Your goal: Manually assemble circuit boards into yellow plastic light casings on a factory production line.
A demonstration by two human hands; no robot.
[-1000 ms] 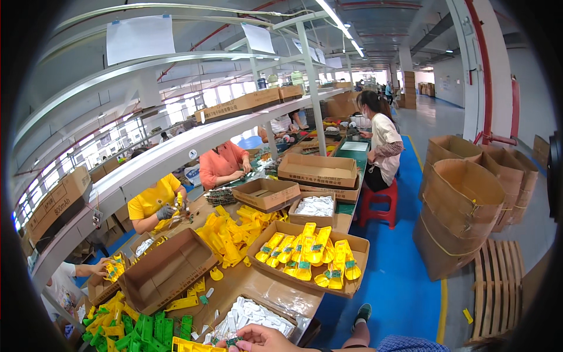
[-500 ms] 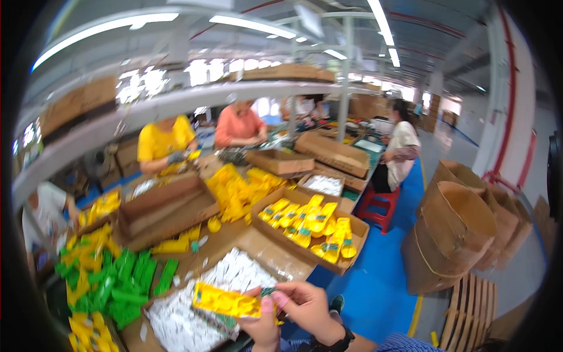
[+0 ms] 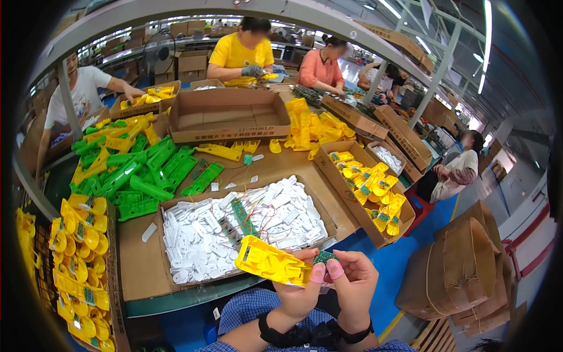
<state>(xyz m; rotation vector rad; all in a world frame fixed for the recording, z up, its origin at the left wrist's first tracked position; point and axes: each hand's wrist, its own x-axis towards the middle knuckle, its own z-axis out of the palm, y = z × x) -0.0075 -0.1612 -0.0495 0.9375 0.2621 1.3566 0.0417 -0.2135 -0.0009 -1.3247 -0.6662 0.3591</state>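
A yellow plastic shell (image 3: 267, 259), hollow side up, rests in my left hand (image 3: 298, 296), which is closed round its near end. My right hand (image 3: 359, 283) pinches a small green circuit board (image 3: 324, 257) by the shell's right end. Both thumbs wear pink finger covers and press close together at the board. Whether the board touches the shell is hidden by my fingers. Just beyond my hands stands a shallow cardboard tray (image 3: 337, 230) full of small white plastic parts (image 3: 193, 252). A green circuit board strip (image 3: 242, 217) with thin wires lies on those parts.
Loose green shells (image 3: 141, 176) pile up at the left. Boxes of yellow shells stand at the near left (image 3: 82, 276) and right (image 3: 375, 193). An empty carton (image 3: 229, 114) sits at the back. Co-workers sit across the bench; large cardboard cartons (image 3: 451, 273) stand on the right-hand floor.
The view has swung left and down, so the bench and boxes show more fully. Both hands still hold the yellow shell and the small board close together.
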